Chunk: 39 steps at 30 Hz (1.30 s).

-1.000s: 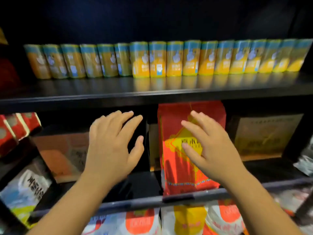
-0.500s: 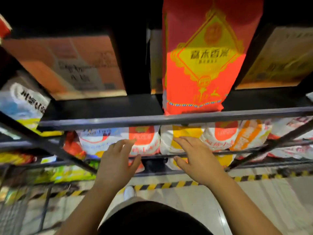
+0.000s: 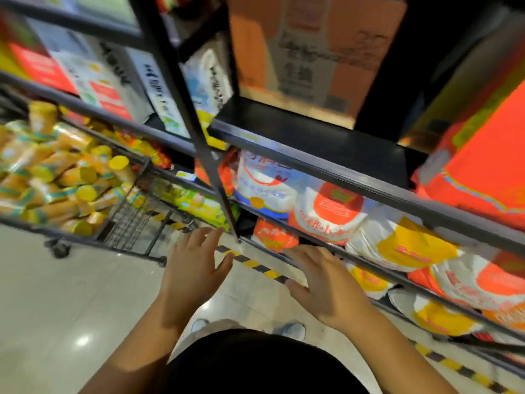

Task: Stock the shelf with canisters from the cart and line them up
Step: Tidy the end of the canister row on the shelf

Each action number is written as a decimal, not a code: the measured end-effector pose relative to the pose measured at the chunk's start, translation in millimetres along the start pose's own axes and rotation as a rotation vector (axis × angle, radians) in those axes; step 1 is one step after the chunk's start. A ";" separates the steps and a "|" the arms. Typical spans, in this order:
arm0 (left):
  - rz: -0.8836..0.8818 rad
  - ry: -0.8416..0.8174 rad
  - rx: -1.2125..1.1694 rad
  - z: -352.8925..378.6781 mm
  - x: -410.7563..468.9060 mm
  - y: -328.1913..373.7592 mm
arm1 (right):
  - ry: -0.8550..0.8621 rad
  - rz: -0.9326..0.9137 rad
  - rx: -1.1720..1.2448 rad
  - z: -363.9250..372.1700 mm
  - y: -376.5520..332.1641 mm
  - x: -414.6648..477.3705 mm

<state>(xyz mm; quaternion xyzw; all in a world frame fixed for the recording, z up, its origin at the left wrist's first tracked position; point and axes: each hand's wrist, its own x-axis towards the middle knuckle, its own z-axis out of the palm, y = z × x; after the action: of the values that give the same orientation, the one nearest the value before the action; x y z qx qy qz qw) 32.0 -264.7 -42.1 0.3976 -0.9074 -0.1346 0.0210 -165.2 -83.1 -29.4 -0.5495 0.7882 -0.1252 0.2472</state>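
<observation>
Down at the foot of the tall black metal shelving unit [image 3: 312, 140], the person holds both hands out low in front of the body. The left hand [image 3: 193, 274] has its fingers loosely spread and grips nothing. The right hand [image 3: 326, 285] is the same, palm down, fingers fanned and empty, hovering just in front of the lowest shelf rail.

The short yellow-and-orange cylindrical canisters with teal bands [image 3: 65, 177] are nowhere near either palm. They lie heaped every which way in the black wire-mesh cart [image 3: 127, 223], up and to the left of the left hand and well apart from it (the right hand is farther off again). One or two stand upright at the back of the pile, and the rest lie on their sides.

Beside the right hand, plump white sacks printed in orange and yellow [image 3: 326, 211] fill the lower shelves. A strip of yellow-and-black hazard tape [image 3: 255, 264] runs along the pale glossy tiled floor [image 3: 56, 308] between the two hands.
</observation>
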 end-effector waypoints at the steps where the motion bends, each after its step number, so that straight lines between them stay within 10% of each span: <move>1: -0.049 -0.002 0.010 -5.4 -5.9 -16.8 | -0.022 -0.036 -0.022 1.9 -14.9 11.4; 24: -0.466 0.186 -0.040 -87.9 -223.3 -309.0 | -0.446 -0.413 -0.442 181.5 -413.6 221.3; 39: -0.514 -0.008 0.024 -102.4 -35.4 -442.6 | -0.363 -0.469 -0.286 117.1 -433.6 296.7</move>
<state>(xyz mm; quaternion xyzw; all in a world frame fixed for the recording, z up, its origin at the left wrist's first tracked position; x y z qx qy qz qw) 387.9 -548.9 -56.5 0.6147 -0.7783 -0.1264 -0.0220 164.0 -508.0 0.1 -0.7584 0.5930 0.0334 0.2685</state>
